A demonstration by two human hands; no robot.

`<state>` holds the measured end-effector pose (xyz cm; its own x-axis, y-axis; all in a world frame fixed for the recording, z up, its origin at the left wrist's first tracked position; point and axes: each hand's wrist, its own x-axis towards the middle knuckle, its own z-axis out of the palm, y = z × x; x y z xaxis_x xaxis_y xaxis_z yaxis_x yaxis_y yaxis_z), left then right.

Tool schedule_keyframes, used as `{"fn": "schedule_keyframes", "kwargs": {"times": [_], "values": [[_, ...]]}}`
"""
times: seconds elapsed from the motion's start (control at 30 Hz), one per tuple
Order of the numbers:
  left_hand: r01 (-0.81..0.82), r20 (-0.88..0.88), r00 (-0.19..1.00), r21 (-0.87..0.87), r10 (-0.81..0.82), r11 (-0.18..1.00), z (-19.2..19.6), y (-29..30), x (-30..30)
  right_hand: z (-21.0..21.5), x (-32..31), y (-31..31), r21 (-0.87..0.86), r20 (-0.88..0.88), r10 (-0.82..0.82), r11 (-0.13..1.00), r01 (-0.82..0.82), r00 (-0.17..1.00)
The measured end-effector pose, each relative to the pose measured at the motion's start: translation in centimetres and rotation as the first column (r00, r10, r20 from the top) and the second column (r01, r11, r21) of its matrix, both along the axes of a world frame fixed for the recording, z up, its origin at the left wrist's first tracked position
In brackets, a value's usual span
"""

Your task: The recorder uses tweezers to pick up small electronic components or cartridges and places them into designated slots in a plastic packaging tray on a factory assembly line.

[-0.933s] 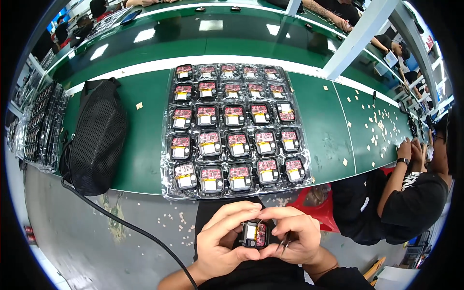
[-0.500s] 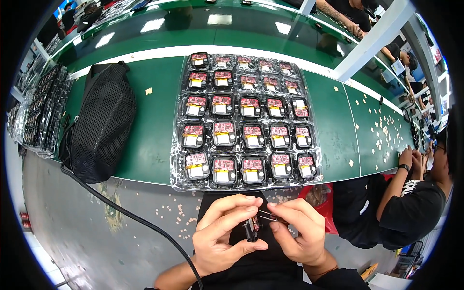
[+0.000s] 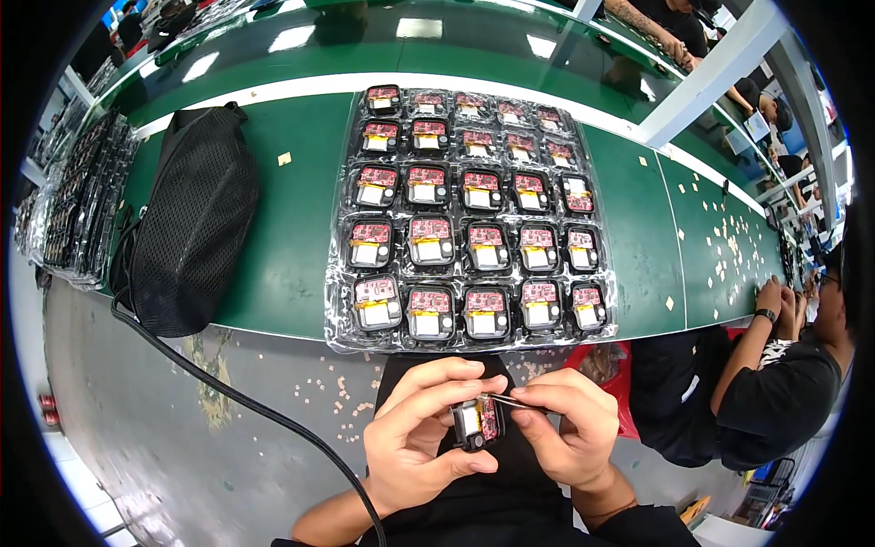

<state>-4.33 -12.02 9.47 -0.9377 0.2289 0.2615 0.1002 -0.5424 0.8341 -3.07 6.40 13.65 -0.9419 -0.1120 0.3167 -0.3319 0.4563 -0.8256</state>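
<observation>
Between the fingers and thumb of my left hand (image 3: 419, 438) is a small black device housing (image 3: 479, 423), with a red circuit board and a pale battery showing inside. My right hand (image 3: 570, 428) pinches a pair of metal tweezers (image 3: 518, 401), whose tips reach to the upper edge of the housing; whether they touch it I cannot tell. Just beyond my hands, on the green bench, lies a clear plastic tray (image 3: 342, 314) with rows of similar open housings, each with a red board and a pale battery.
A black mesh bag (image 3: 196, 223) with a thick black strap (image 3: 264, 419) lies left of the tray. Stacked filled trays (image 3: 73, 205) stand at the far left. Small pale squares (image 3: 729, 242) are scattered over bench and floor. A co-worker (image 3: 775, 374) sits at the right; a grey post (image 3: 711, 73) rises beyond.
The housing in my left hand has turned from edge-on so its board and battery face up more. The tweezers have tilted flatter. The bench view has shifted slightly.
</observation>
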Motion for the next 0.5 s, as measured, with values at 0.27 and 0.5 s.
{"fn": "schedule_keyframes", "kwargs": {"times": [0.27, 0.5], "values": [[-0.03, 0.131, 0.991, 0.009, 0.028, 1.0, 0.1, 0.4, 0.2, -1.9, 0.1, 0.5, 0.272, -0.404, -0.01, 0.953, 0.131, 0.915], [0.088, 0.066, 0.994, 0.07, -0.092, 0.994, -0.1, -0.1, 0.2, -1.8, 0.0, 0.5, 0.346, -0.442, 0.043, 0.93, 0.126, 0.896]]}}
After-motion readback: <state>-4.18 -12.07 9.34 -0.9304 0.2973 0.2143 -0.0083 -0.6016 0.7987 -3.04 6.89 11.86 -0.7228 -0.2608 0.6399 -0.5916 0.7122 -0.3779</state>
